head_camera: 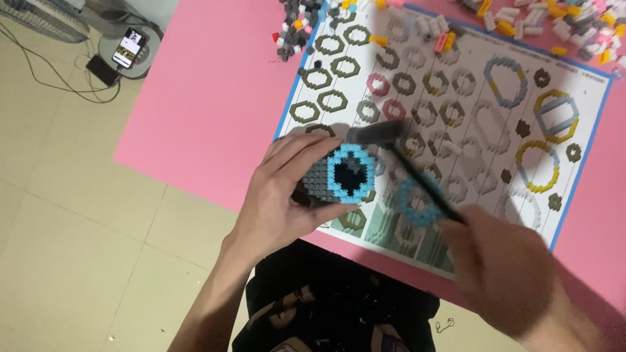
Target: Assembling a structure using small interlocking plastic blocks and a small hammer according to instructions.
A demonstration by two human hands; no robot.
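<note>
My left hand (283, 195) grips a stubby cylinder of small building blocks (339, 175), grey on its sides with a light blue ring around a black centre on the end that faces me. My right hand (502, 267), blurred, holds a small black hammer (404, 163) by its thin handle; the dark head sits just above the block cylinder. Under both lies a white instruction sheet with a blue border (456, 124), printed with many ring shapes. A loose light blue block ring (417, 202) lies on the sheet between my hands.
The sheet lies on a pink table (208, 104). Piles of loose small blocks sit at the far edge, grey and dark ones (300, 29) to the left, white, yellow and pink ones (554, 23) to the right. A phone (129, 47) and cables lie on the tiled floor at left.
</note>
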